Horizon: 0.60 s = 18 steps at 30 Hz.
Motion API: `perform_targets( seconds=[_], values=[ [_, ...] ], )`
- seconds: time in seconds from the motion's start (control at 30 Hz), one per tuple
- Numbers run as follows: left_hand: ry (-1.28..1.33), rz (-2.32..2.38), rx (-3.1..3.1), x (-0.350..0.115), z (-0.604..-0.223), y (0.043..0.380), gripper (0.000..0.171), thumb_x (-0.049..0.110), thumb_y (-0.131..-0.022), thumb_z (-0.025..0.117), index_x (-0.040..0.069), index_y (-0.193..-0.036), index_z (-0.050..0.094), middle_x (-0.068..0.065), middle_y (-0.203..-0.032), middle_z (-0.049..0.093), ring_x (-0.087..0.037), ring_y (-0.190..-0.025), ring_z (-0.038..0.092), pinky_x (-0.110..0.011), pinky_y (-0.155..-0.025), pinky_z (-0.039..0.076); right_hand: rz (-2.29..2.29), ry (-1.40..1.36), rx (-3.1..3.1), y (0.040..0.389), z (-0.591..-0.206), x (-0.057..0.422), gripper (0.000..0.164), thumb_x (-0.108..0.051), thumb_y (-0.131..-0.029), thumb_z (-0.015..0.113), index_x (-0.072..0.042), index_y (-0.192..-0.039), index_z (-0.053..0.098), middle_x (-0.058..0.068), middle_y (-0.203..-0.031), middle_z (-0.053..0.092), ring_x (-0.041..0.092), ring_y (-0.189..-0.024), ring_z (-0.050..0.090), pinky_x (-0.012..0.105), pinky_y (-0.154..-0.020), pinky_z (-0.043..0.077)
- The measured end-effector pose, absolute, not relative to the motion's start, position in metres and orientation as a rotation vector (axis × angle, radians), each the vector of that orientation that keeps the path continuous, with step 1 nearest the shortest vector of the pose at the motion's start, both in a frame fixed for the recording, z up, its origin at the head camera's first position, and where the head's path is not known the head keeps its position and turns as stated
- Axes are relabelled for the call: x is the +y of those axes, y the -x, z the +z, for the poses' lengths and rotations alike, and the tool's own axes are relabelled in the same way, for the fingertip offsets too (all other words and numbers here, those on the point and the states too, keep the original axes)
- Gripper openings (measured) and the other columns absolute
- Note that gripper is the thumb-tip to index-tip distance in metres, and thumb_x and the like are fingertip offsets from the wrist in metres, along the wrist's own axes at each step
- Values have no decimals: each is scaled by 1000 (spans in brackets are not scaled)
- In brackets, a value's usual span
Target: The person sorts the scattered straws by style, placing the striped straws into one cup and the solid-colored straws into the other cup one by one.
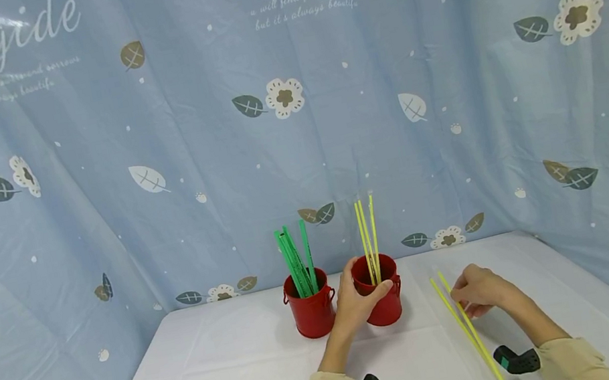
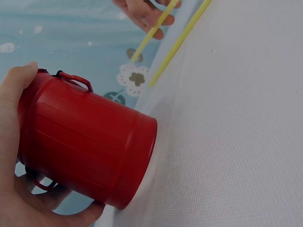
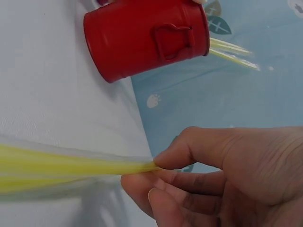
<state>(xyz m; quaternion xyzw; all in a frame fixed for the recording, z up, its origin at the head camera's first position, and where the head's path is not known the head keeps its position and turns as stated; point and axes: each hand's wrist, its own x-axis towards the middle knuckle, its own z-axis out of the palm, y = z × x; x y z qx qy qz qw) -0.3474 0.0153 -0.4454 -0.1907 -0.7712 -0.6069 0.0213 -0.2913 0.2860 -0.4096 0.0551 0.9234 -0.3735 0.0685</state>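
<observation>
My left hand [image 1: 355, 303] grips the side of a red bucket [image 2: 90, 137], its thumb on the front near the rim. Several thin yellow sticks [image 1: 373, 232] stand upright in that bucket. Over on the right, my right hand [image 1: 481, 290] pinches a long yellow stick [image 3: 94, 165] between thumb and fingers near one end. A second yellow stick [image 1: 449, 300] lies on the table just left of the held one. The left wrist view shows the held stick's end raised off the cloth.
Left of my left hand stands another red bucket [image 1: 312, 316] with several green sticks [image 1: 295, 259] in it. A white cloth [image 1: 240, 378] covers the table. Behind it hangs a blue patterned curtain [image 1: 214, 165].
</observation>
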Motion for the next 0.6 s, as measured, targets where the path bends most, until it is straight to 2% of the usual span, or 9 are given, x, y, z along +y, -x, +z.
perform_targets(
  seconds=[0.23,0.6],
  values=[
    [603,-1889,-2394,16,-447,348,84,48,-82,74,30,-150,28,5,-143,46,-20,-130,45,-41,-95,54,-1142,-102,2838,288,-397,281,25,-9,-87,61,10,-102,69,7,-71,67,14,-54,65,28,-51,56],
    [619,-1905,-2377,16,-449,351,83,48,-83,74,30,-150,28,6,-142,45,-17,-129,45,-40,-95,53,-1243,-4,2879,291,-384,273,31,-10,-90,60,12,-110,66,8,-77,70,17,-58,68,29,-53,58]
  ],
)
